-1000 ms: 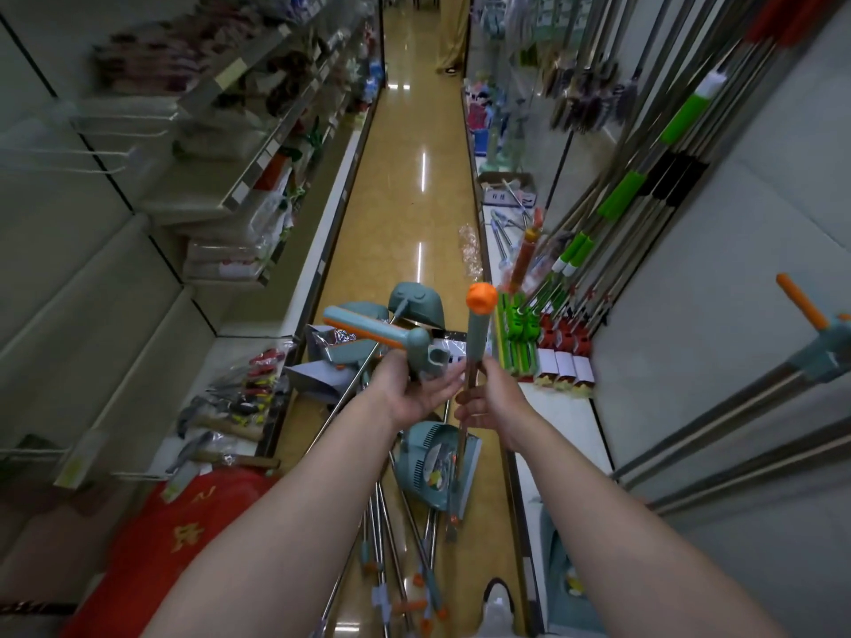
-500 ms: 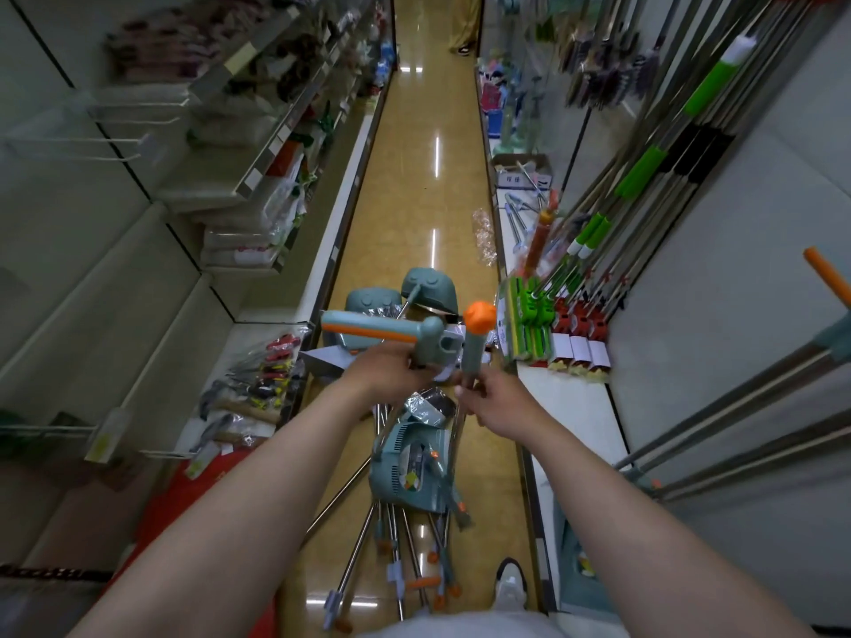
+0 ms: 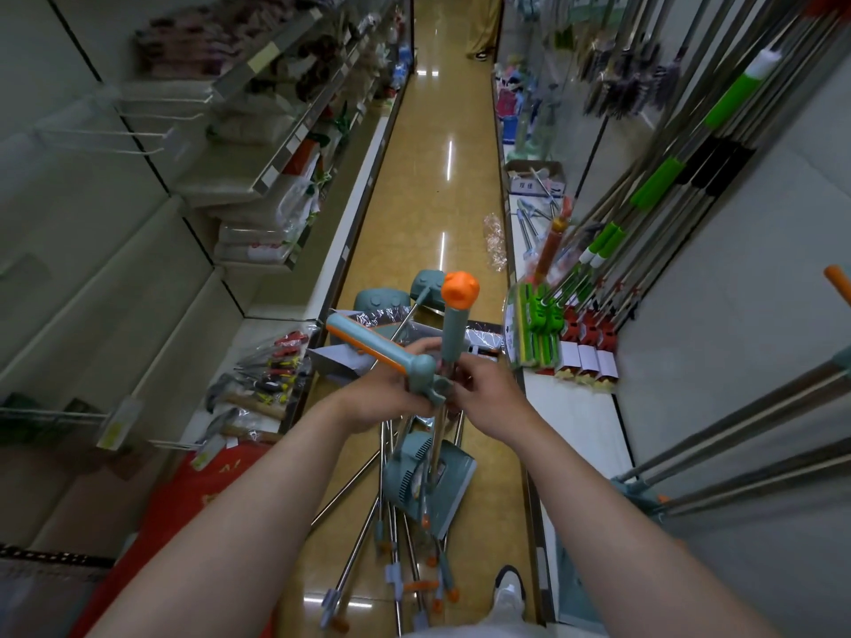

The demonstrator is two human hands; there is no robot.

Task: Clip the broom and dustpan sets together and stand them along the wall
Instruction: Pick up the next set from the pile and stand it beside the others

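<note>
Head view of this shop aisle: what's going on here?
A person holds two teal handles together in the aisle. The left hand grips the sideways teal-and-orange handle near its clip; the right hand holds the upright orange-capped handle against it. A teal dustpan is below the hands, loose poles lie on the floor, and leaning poles rest on the right wall. Whether the clip has closed is unclear.

My upright handle (image 3: 453,329) is teal with an orange cap (image 3: 460,290); my angled handle (image 3: 368,345) is teal with an orange stripe. The dustpan (image 3: 428,481) is teal, the floor (image 3: 428,200) glossy tan, the mop grips (image 3: 658,181) bright green, the bag (image 3: 202,495) red with gold characters.
</note>
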